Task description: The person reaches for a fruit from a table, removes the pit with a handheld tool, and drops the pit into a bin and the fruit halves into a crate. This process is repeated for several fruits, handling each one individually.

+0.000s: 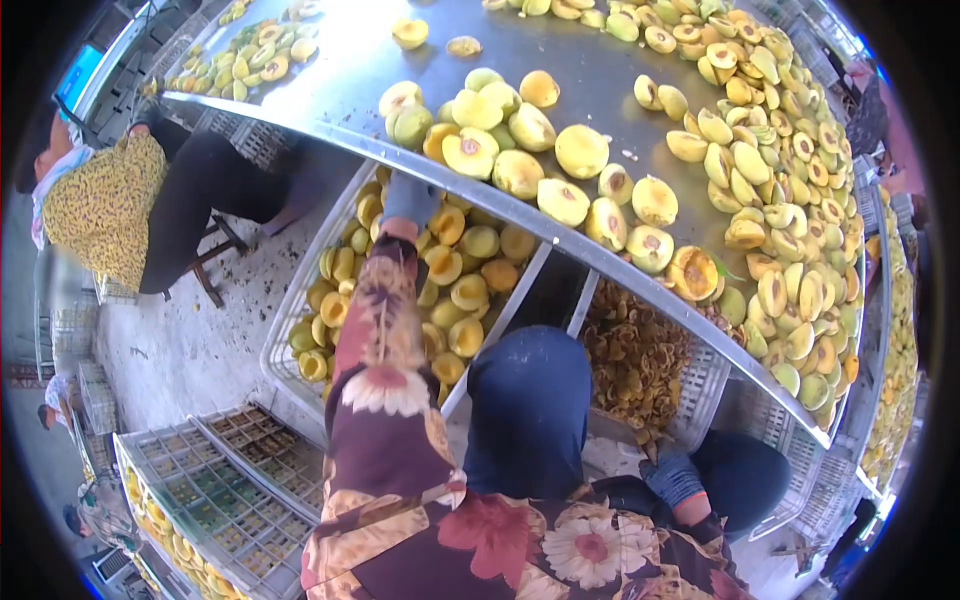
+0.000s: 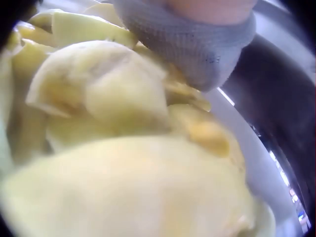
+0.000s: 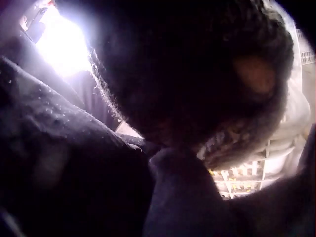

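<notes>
The left hand (image 1: pixel 410 202), in a grey-blue glove, reaches over a crate of halved yellow fruit (image 1: pixel 465 292), its fingers largely hidden at the table's edge. In the left wrist view the glove (image 2: pixel 197 47) is beside pale fruit halves (image 2: pixel 118 84); its fingers cannot be made out. The right hand (image 1: pixel 675 478), in a dark blue knit glove, is low by the knee, near a crate of brown scraps (image 1: pixel 635 365). A small thin brownish thing shows at its fingers, too unclear to name. The right wrist view shows the glove (image 3: pixel 197 74) very dark, with a hole in it.
A metal table (image 1: pixel 600 60) bears many fruit halves (image 1: pixel 750 165), heaped at the right and grouped along the near edge. Grey crates (image 1: pixel 230 480) stand at the lower left. Another person (image 1: pixel 110 205) sits at the left. The wearer's knee (image 1: pixel 530 390) is between the two crates.
</notes>
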Demonstrator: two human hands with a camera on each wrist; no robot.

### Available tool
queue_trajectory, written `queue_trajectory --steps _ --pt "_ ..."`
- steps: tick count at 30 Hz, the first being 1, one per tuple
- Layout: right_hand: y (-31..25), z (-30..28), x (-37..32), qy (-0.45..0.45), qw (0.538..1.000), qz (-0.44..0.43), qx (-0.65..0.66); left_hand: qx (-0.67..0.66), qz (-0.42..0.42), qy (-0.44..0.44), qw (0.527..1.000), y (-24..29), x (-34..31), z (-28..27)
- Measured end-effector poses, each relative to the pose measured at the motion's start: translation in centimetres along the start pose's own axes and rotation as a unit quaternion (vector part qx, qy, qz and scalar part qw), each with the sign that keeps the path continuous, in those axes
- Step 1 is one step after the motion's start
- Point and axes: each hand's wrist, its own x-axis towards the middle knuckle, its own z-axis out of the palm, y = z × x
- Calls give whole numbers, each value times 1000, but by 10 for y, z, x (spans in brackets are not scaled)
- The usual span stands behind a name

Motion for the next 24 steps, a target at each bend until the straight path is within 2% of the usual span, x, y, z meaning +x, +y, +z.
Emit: queue_trajectory --steps 1,2,4,6,7,8,10,12,13,14,15,16,17,18,19,20,22,23,24 --pt "-1 0 3 5 1000 -1 15 2 -30 -16 999 12 -5 -12" --pt "0 4 8 -2 1000 -11 2 -3 -36 11 999 29 -9 -30" --pt "4 9 12 -16 999 -21 -26 21 -92 -29 995 34 -4 -42" --pt "-4 4 7 -16 1000 -4 -17 9 -143 0 990 28 3 -34" --pt "-7 3 5 -17 1000 3 -11 -50 -181 45 981 29 2 -25" --pt "-3 6 6 1 1000 -5 -6 -12 -166 44 985 33 4 -24" --pt "5 17 7 31 999 -25 5 -214 -293 103 926 44 8 -20" --pt "0 12 0 30 999 -18 26 -95 -151 27 984 7 0 -11" --pt "0 7 -4 33 999 -10 39 -37 -72 -12 997 -20 2 -3" --pt "5 8 -4 63 997 -49 24 21 12 -47 999 -35 9 4" --pt "13 12 -1 96 992 -86 8 79 99 -78 989 -19 18 -8" --pt "20 14 0 128 984 -122 -9 9 -10 -84 996 -15 4 -30" --pt "21 9 -2 154 985 -74 20 -61 -118 -72 988 8 -11 -73" --pt "18 2 -2 177 983 -29 46 -108 -202 -61 972 4 -23 -92" --pt "16 -5 -3 199 978 13 68 -131 -237 4 963 -8 -34 -103" --pt "16 -11 -6 263 962 -1 72 -153 -272 70 947 -22 -43 -109" --pt "17 -18 -13 389 918 -30 79 -118 -280 177 936 -7 -53 -157" --pt "25 -13 -6 390 914 -33 103 -172 -264 229 921 13 -48 -179" --pt "34 -10 4 303 948 -30 88 -224 -246 279 901 34 -41 -195"
